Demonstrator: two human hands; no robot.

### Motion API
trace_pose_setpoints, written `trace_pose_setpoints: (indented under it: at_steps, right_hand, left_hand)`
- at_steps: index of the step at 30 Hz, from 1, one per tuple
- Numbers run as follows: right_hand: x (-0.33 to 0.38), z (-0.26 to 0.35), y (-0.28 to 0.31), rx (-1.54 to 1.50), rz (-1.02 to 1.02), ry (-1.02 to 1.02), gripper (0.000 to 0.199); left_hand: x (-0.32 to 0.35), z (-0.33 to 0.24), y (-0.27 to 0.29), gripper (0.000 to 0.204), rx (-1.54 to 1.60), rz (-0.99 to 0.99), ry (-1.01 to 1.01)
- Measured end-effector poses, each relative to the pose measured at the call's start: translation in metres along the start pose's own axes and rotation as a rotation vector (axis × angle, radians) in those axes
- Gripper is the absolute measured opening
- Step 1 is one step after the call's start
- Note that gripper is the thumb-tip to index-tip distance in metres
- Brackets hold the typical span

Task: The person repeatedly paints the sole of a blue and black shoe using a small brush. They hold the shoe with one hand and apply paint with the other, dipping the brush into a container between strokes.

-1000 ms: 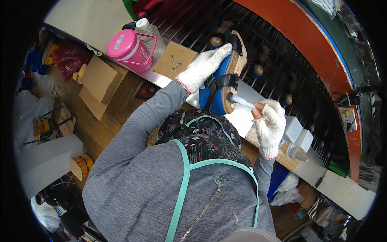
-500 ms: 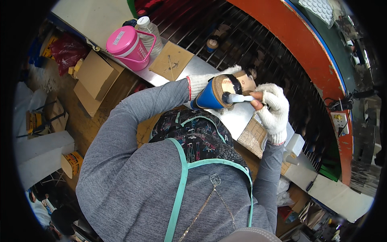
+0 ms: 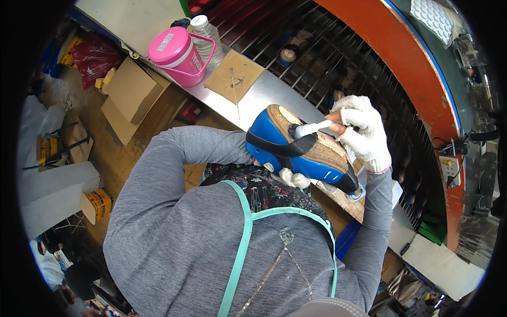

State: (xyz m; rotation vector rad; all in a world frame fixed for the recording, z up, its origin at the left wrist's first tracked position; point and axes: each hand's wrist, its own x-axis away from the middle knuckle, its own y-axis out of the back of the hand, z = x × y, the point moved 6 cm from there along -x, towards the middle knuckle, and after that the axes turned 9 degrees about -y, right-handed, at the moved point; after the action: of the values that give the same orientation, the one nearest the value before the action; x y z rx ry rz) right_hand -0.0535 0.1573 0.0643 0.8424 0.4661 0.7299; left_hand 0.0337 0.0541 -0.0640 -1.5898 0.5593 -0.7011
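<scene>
A blue shoe last (image 3: 264, 130) with a tan, cork-like sole face turned up lies across my front, a black strap (image 3: 280, 147) wrapped over it. My left hand (image 3: 294, 178), in a white knitted glove, grips the last from below; only some of its fingers show along the near side. My right hand (image 3: 362, 129), in a fingertip-less white glove, pinches the white handle of a brush (image 3: 312, 128). The brush's dark bristles touch the sole face beside the strap.
A pink jug (image 3: 179, 58) and a clear bottle (image 3: 207, 39) stand by a cardboard piece (image 3: 232, 76) with a thin stick on the metal ledge (image 3: 280, 87). Beyond is a rack of metal rods (image 3: 317, 68) inside an orange curved frame (image 3: 412, 68). Cardboard boxes (image 3: 132, 90) sit at left.
The last has swung round so its length and sole face now show, its toe pointing right. My left hand has moved underneath it. The brush stays at the strap.
</scene>
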Motion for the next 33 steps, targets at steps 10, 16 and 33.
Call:
trace_pose_setpoints:
  at_steps: [10,16,33]
  right_hand:
    - [0.000,-0.012,0.027,-0.430,0.081,-0.114,0.031]
    - [0.062,0.021,-0.004,0.077,-0.531,-0.148,0.010]
    - [0.071,-0.026,-0.023,0.041,-0.975,-0.414,0.017]
  left_hand:
    - [-0.027,-0.011,0.016,0.080,-0.220,0.103,-0.009]
    - [-0.063,-0.109,0.042,0.089,-0.536,-0.121,-0.484]
    - [-0.048,-0.118,-0.006,0.086,-1.209,-0.034,-0.574]
